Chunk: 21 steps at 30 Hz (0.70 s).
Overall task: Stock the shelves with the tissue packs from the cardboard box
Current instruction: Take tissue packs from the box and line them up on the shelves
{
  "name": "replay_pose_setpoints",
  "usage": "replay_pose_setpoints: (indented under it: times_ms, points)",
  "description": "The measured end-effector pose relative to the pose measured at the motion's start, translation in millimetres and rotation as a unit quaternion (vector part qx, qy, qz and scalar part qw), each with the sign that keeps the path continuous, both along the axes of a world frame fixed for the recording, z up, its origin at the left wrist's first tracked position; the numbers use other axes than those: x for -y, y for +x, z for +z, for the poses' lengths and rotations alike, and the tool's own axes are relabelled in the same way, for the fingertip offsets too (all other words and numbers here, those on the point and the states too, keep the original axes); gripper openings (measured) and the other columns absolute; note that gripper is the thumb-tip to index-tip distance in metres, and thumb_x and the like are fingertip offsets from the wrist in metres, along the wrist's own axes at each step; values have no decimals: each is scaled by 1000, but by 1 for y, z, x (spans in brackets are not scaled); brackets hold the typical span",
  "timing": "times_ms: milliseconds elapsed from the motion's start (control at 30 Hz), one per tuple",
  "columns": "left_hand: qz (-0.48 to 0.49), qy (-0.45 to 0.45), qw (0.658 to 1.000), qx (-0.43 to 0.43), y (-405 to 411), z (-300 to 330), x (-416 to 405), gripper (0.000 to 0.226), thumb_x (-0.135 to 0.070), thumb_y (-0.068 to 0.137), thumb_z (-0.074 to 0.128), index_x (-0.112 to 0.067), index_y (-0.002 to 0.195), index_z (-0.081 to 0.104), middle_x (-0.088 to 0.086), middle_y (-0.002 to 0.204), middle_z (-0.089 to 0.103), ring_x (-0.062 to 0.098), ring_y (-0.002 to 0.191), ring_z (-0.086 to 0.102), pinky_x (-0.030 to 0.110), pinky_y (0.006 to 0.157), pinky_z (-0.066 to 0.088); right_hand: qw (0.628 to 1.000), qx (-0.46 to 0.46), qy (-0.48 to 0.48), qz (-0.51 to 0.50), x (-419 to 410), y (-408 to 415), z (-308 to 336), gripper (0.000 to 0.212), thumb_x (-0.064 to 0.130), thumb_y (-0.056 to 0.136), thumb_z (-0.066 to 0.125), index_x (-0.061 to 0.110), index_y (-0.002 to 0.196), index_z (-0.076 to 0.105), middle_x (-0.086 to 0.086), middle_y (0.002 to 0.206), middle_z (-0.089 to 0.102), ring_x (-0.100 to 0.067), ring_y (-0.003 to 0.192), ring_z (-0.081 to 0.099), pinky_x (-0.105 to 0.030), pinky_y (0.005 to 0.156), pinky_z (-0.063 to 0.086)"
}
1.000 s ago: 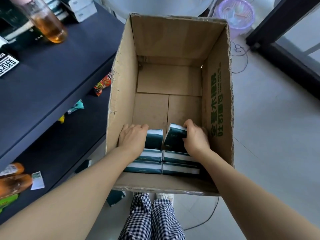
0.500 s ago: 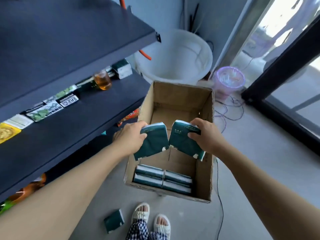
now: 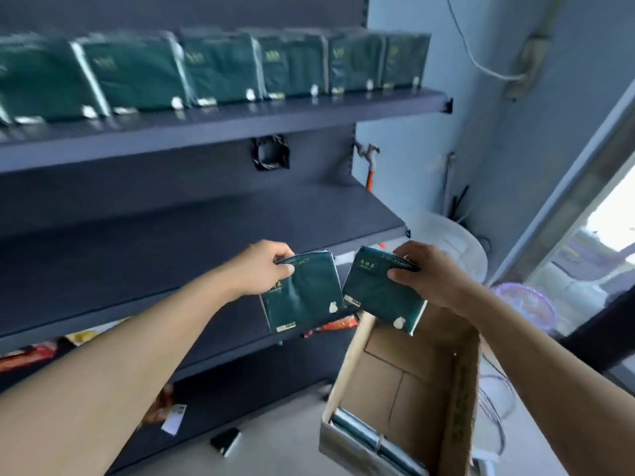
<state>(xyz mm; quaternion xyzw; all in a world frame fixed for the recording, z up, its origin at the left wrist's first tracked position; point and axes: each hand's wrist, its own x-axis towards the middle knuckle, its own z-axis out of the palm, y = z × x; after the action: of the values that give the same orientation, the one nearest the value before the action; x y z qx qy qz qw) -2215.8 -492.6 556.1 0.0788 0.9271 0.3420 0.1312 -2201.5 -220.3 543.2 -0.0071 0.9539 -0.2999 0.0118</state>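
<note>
- Change from half a second before: both hands had risen from just over the box (image 3: pixel 405 383) to the level of the middle shelf (image 3: pixel 206 242); the view had tilted up, and a top shelf (image 3: pixel 220 123) holding a row of packs (image 3: pixel 213 68) had come into sight.
- Left hand (image 3: pixel 256 267): fingers curled over the top edge of a green pack (image 3: pixel 304 293), thumb pressed on its face; pack hung below the hand, slightly tilted.
- Right hand (image 3: pixel 427 273): fingers and thumb clamped on the top corner of a second pack (image 3: pixel 379 292); pack slanted down and to the left of the hand.
- The two held packs sat side by side between the hands, near edges almost touching; contact could not be told.
- Box: open, below the right hand and forearm, on the floor.
- Remaining packs (image 3: pixel 369 439): lying at the near end of the box, well below both hands.
- Row of packs: upright on the top shelf, well above and left of both hands; blurred.
- Stray pack (image 3: pixel 225 439): on the floor, below the left forearm.
- Snack packets (image 3: pixel 335 326): on a lower shelf, just under the held packs.
</note>
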Motion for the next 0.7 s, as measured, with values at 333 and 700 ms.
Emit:
replay_pose_setpoints:
  times_ms: [333, 700]
  points:
    - [88, 5, 991, -96, 66, 104, 173, 10, -16, 94, 56, -17, 94, 65, -4, 83, 67, 13, 74, 56, 27, 70, 41, 990, -75, -23, 113, 166, 0, 108, 13, 25, 83, 66, 22, 91, 56, 7, 82, 60, -8, 71, 53, -19, 56, 35]
    - [189, -63, 967, -159, 130, 165, 341, 10, -21, 96, 52, -20, 96, 62, 0, 95, 70, 23, 90, 65, 37, 82, 50, 968, -131, -52, 207, 342, 14, 182, 15, 26, 86, 64, 23, 97, 54, 5, 91, 68, -8, 80, 63, -20, 65, 47]
